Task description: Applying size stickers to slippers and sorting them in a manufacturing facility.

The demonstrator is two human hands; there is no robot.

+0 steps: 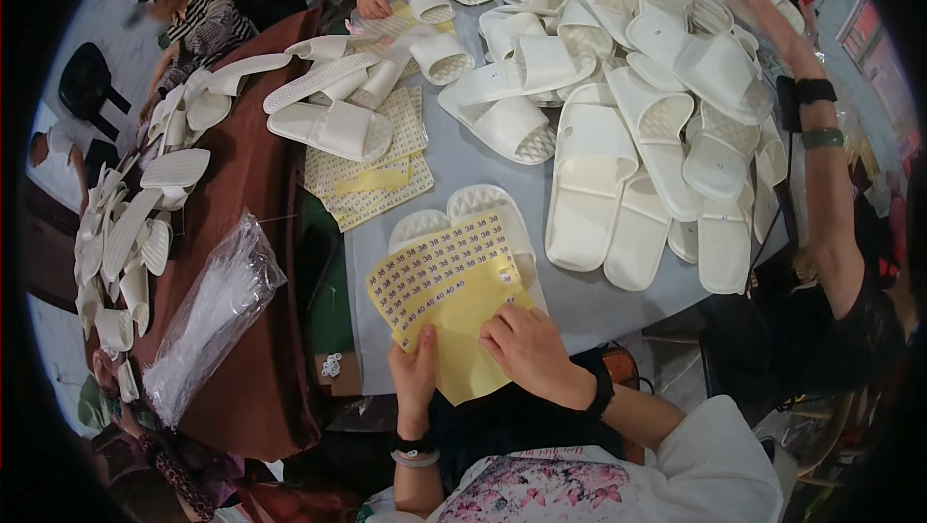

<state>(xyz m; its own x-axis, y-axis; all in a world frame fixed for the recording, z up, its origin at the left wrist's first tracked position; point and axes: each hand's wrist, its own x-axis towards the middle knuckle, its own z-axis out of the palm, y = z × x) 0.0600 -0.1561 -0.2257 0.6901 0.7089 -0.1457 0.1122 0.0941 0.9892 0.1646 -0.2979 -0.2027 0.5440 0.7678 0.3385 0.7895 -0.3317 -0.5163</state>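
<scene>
A yellow sticker sheet (446, 291), printed with rows of small labels and partly bare, is in front of me above the table's near edge. My left hand (413, 373) grips its lower left edge, thumb on top. At the sheet's right side, my right hand (526, 349) is closed in a pinch against it; whether a single label sits between the fingertips is hidden. Just behind the sheet lies a pair of white slippers (483, 202), partly covered by it.
White slippers (594, 137) are heaped at the right and back of the grey table (589, 315). More sticker sheets (372, 180) lie at left under slippers. A bag of white strips (217, 315) rests on the brown surface (232, 388). Another person's arm (821, 166) reaches in from the right.
</scene>
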